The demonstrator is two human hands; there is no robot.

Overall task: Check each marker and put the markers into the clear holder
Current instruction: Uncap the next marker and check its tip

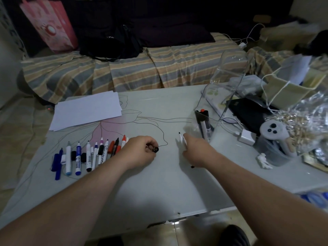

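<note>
Near the left edge of the table [159, 183], a row of markers [85, 155] lies side by side, long axes running front to back, tips toward the far edge. Just right of that row, the left hand [140, 153] rests on the table with fingers curled around a small black cap [155, 149].

Right of centre, the right hand [197, 151] grips an uncapped marker [182, 140]. Its long axis slants toward the far edge, with the black tip up and clear of the surface.

The clear holder [213, 103] stands near the right edge, just beyond and right of the right hand. Several markers already stand upright in its near compartment. The right hand is the nearer hand to the holder. The cap lies left of the uncapped marker, well apart from its tip, so recapping probably requires bringing both hands together first.
</note>
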